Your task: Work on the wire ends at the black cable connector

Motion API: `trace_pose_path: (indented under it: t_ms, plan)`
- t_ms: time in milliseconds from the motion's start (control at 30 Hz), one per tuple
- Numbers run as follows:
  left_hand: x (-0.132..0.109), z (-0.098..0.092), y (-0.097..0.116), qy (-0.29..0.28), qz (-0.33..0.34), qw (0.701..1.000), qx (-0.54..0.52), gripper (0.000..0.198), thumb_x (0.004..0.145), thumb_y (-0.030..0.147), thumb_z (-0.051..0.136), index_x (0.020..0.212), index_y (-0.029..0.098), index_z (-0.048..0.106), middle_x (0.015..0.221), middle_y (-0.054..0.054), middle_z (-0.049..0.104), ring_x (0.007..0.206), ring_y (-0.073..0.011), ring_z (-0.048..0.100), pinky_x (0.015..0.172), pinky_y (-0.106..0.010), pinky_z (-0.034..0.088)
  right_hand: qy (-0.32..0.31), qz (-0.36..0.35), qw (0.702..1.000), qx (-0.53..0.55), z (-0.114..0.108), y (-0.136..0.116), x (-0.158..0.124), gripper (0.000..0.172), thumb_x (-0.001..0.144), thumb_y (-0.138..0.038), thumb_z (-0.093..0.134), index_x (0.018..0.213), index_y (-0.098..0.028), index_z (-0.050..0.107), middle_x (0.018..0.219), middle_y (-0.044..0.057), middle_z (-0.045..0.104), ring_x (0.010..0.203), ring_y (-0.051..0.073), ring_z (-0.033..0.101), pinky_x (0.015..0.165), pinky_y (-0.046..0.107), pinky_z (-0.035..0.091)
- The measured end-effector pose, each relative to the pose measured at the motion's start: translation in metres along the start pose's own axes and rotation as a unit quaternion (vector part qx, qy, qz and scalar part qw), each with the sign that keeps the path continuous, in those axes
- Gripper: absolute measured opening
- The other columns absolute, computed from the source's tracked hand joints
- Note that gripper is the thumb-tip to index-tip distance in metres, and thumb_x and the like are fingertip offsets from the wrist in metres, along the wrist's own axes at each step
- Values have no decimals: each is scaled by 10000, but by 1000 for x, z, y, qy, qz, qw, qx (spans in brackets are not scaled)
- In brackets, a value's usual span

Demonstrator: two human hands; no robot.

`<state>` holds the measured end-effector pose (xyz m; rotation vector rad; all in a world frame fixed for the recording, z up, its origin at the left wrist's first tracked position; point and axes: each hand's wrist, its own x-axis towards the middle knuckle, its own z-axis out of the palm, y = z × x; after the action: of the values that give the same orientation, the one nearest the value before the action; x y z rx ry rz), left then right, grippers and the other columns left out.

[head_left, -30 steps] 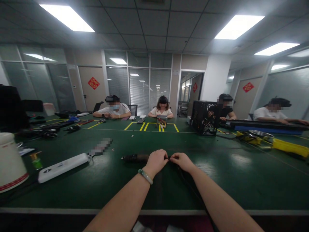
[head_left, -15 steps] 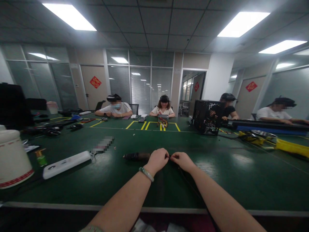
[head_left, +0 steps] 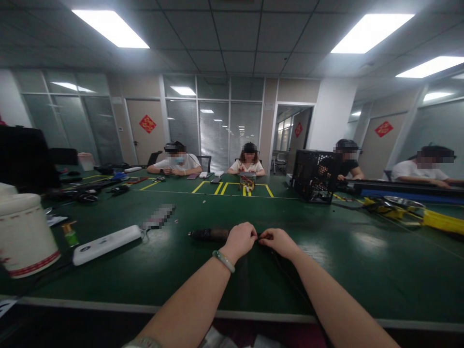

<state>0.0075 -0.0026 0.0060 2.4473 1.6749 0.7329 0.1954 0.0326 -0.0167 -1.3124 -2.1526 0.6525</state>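
A dark, slim corded tool, possibly an electric screwdriver, lies sideways on the green table with its metal tip to the left. My left hand is closed over its rear end, which the fingers hide. Close beside it, my right hand pinches the black cable near where it meets the tool. That cable runs down along my right forearm to the table's front edge. The fingertips of both hands almost meet, and exactly what lies between them is too small to make out.
On the left are a white power bank, a small green bottle and a white canister. A black computer case stands at back right, with a yellow strap further right. Several people sit across the table.
The view has shifted slightly, so everything sits a little further right. Both hands keep nearly the same hold on the tool and its cable.
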Motion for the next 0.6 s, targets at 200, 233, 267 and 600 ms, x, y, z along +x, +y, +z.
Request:
trace_pose_path:
  t_ms: [200, 233, 267, 600]
  plan:
    - [0, 0, -3, 3, 21, 1000, 6, 162, 849, 308, 521, 892, 208, 641, 976, -37, 615, 940, -178, 556, 880, -314, 420, 5, -8, 1000, 6, 1, 0, 0, 226, 764, -375, 605, 854, -203, 721, 780, 24, 707, 705, 174, 618, 629, 249, 427]
    - [0, 0, -3, 2, 21, 1000, 4, 170, 849, 309, 517, 892, 205, 644, 981, -40, 616, 941, -179, 556, 883, -313, 420, 4, -9, 1000, 8, 1, 1, 0, 230, 765, -375, 603, 855, -199, 721, 783, 25, 707, 706, 174, 617, 628, 249, 426]
    - [0, 0, -3, 2, 21, 1000, 2, 175, 848, 310, 514, 893, 205, 647, 982, -42, 617, 937, -179, 557, 883, -315, 421, 2, -10, 1000, 10, 1, 1, 1, 235, 765, -376, 601, 857, -196, 720, 788, 27, 708, 710, 175, 617, 630, 248, 427]
    - [1, 2, -10, 16, 61, 998, -6, 148, 845, 287, 502, 866, 228, 636, 949, -12, 615, 900, -163, 560, 836, -301, 433, 1, -7, 999, 36, 4, 4, 1, 243, 770, -375, 597, 858, -180, 711, 801, 32, 710, 727, 178, 622, 641, 249, 434]
